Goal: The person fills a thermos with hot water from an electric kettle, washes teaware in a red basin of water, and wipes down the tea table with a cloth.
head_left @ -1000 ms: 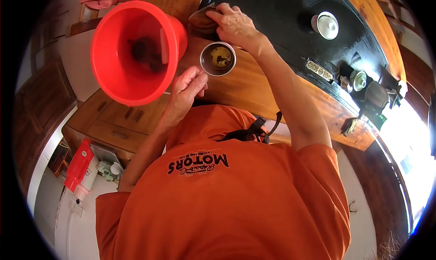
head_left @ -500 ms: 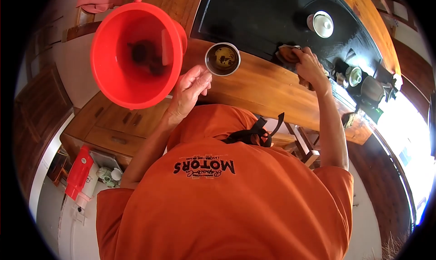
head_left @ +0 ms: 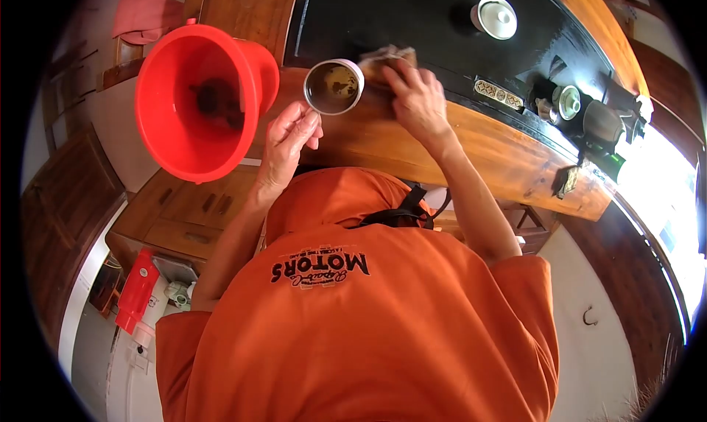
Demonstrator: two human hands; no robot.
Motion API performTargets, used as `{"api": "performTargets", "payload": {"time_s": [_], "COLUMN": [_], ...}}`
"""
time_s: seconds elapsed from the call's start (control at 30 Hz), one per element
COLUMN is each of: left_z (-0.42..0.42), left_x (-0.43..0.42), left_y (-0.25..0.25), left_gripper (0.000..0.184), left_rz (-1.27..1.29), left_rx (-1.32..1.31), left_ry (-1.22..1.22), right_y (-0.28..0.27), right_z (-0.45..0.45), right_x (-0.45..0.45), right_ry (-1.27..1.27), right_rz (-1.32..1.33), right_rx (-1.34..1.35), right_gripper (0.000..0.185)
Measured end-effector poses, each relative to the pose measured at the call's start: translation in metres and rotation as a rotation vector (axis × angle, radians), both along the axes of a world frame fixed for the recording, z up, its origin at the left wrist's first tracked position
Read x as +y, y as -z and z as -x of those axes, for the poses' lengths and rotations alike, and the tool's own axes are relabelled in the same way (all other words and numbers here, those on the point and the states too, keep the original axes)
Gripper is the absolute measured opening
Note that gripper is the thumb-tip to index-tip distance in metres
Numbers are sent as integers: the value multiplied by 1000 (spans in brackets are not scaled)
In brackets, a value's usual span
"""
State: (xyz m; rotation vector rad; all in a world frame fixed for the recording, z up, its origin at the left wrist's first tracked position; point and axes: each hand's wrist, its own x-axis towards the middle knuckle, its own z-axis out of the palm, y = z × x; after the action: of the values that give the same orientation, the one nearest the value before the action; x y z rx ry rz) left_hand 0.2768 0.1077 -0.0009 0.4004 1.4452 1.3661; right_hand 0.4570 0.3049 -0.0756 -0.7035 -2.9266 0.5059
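Note:
My left hand (head_left: pixel 289 143) pinches the rim of a round cup (head_left: pixel 333 88), which holds a little yellowish liquid with dark bits. The cup is held above the wooden table edge (head_left: pixel 471 146). To the right of it, my right hand (head_left: pixel 421 105) presses on a brown cloth (head_left: pixel 388 62), where the black tabletop panel (head_left: pixel 412 17) meets the wood. The cloth is blurred and partly under my fingers. On the left stands a red bucket (head_left: pixel 158 102) with dark matter inside.
A white lidded bowl (head_left: pixel 495 17) sits on the black panel. Further right are a patterned strip (head_left: pixel 498 93), a pale green-and-white lidded cup (head_left: pixel 567 102) and a dark pitcher (head_left: pixel 602 120). Wooden drawers (head_left: pixel 184 219) stand at the lower left, with pink cloth (head_left: pixel 147 13) at the upper left.
My right hand went right along the panel's edge with the cloth, then came back left near the cup. My left hand still holds the cup, which is now slightly more tilted.

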Motion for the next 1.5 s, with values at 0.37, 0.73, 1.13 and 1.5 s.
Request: {"api": "performTargets", "payload": {"time_s": [0.37,0.73,1.13,1.5], "left_z": [-23,-21,-29,-83], "left_x": [90,152,163,42], "left_y": [56,106,109,57], "left_gripper": [26,30,29,27], "left_rz": [-1,71,166,257], "left_rx": [-104,-67,14,201], "left_ry": [-16,-111,-225,-144], "right_y": [-17,-12,-14,63], "right_z": [-211,-260,-194,-197], "right_x": [25,16,32,159], "right_ry": [400,408,284,511], "right_rz": [-46,19,62,-157], "right_rx": [-288,-221,-104,150], "right_gripper": [66,58,54,52]}}
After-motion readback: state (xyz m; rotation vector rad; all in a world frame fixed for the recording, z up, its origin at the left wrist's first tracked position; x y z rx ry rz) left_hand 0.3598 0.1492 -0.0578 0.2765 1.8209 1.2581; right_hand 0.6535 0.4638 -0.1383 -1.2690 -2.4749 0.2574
